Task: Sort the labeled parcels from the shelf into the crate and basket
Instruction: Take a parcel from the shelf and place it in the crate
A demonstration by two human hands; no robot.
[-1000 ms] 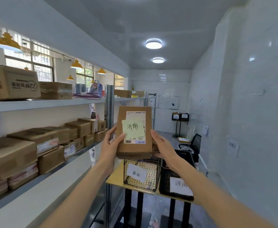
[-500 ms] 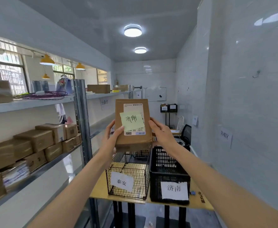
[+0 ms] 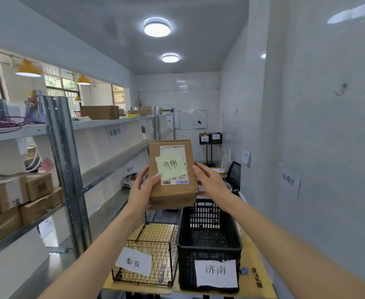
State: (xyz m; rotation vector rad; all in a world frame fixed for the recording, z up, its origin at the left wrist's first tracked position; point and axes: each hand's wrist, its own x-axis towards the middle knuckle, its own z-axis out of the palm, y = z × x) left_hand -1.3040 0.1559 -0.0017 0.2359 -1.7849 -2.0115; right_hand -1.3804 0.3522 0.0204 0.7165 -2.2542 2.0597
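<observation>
Brown cardboard parcel w/ green sticky note (image 3: 173, 173) is sitting lower than 0.5 s ago; left hand (image 3: 143, 190) & right hand (image 3: 211, 182) are gripping its sides above black plastic crate (image 3: 209, 234), beside wire basket (image 3: 151, 251).

The parcel's note (image 3: 171, 167) reads 济南, the black crate's label (image 3: 216, 272) 济南, the wire basket's label (image 3: 134, 263) 泰安.

A small parcel-sorting room: metal shelving (image 3: 69, 169) along the left wall carries taped cardboard boxes (image 3: 15, 197) (some bearing shipping labels). Just right of the shelving, a wire basket (image 3: 153, 253) and black crate (image 3: 209, 240) wear handwritten destination signs, and paper zone notices (image 3: 289, 180) hang on the tiled walls.
</observation>
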